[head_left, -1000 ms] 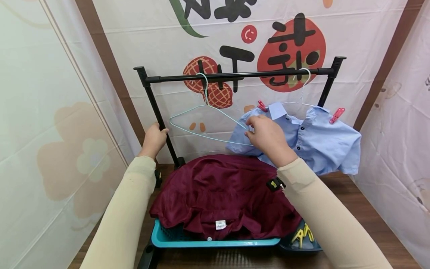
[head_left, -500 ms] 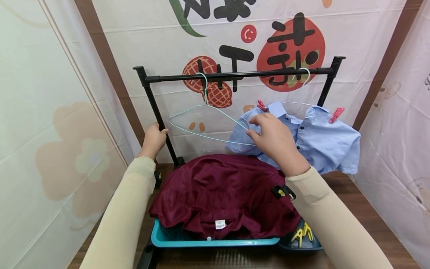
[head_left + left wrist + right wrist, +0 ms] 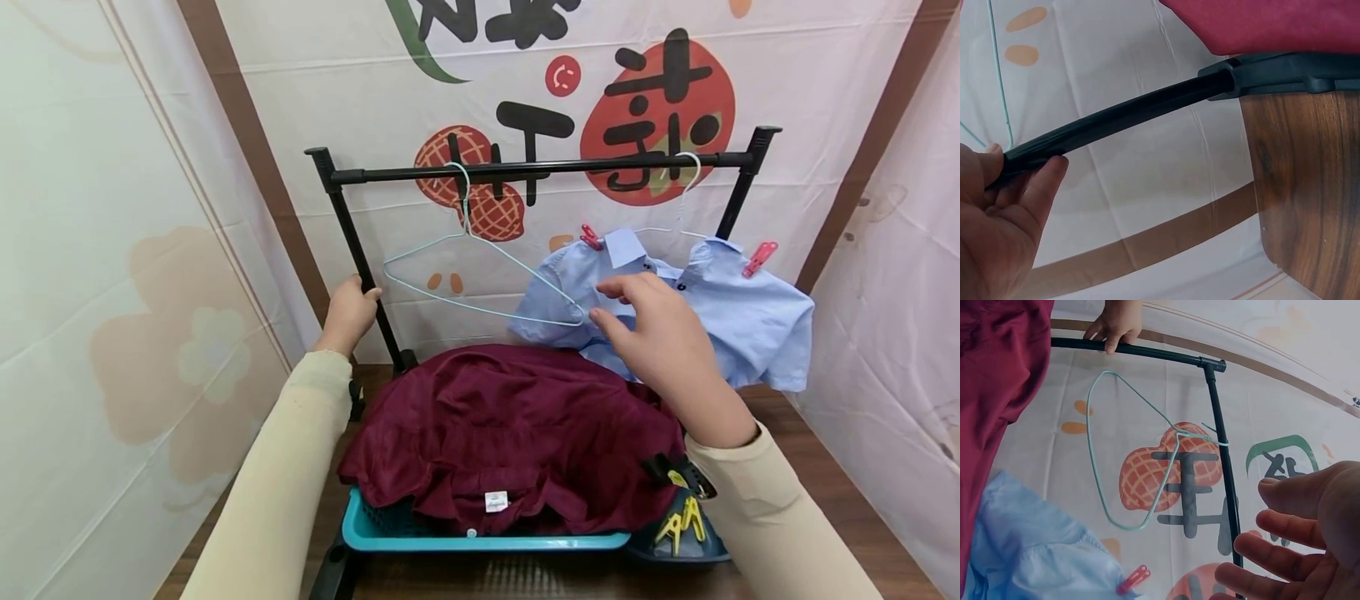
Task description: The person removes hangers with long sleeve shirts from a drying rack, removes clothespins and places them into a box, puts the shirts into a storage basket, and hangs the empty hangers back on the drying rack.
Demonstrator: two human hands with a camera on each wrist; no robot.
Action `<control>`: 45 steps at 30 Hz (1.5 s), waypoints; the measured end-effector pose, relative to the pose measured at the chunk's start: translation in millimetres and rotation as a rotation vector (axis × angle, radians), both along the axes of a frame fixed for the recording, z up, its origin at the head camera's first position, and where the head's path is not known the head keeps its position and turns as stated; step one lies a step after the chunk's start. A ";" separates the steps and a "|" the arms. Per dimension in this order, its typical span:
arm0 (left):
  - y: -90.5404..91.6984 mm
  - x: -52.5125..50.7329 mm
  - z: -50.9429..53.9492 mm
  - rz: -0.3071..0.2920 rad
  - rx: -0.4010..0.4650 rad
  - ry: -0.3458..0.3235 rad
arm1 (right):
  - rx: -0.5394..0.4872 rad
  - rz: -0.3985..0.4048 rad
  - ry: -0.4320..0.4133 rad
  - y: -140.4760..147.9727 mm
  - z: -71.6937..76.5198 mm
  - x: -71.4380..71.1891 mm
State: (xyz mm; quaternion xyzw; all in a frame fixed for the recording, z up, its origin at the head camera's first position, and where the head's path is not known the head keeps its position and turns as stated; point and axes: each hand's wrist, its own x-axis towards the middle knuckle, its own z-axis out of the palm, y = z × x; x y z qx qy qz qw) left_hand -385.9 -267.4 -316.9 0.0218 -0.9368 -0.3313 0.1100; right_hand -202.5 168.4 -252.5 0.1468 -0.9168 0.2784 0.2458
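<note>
My left hand (image 3: pixel 350 315) grips the left black post of the rack (image 3: pixel 525 169); in the left wrist view the fingers (image 3: pixel 1044 181) curl round that post (image 3: pixel 1122 119). The right hand (image 3: pixel 663 346) holds nothing, its thumb and fingers parted just right of the mint wire hanger (image 3: pixel 487 310), in front of the blue shirt (image 3: pixel 765 308). That hanger hangs bare from the rail. In the right wrist view the right hand (image 3: pixel 1304 537) has its fingers spread, apart from the hanger (image 3: pixel 1091 444).
The blue shirt hangs from a white hanger (image 3: pixel 682 200) with a red clip (image 3: pixel 760 259) at each shoulder. Below, a maroon garment (image 3: pixel 510 433) lies heaped over a teal basket (image 3: pixel 487 543). Yellow clips (image 3: pixel 672 530) lie in a dark tray (image 3: pixel 693 550) beside it.
My right hand has let go of the hanger's right end and moved right and down, its fingers opening wider. The left hand has stayed on the post.
</note>
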 end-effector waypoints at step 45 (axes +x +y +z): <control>-0.5 1.2 -12.4 0.004 -0.007 0.038 | -0.040 0.051 0.055 31.7 -99.3 53.9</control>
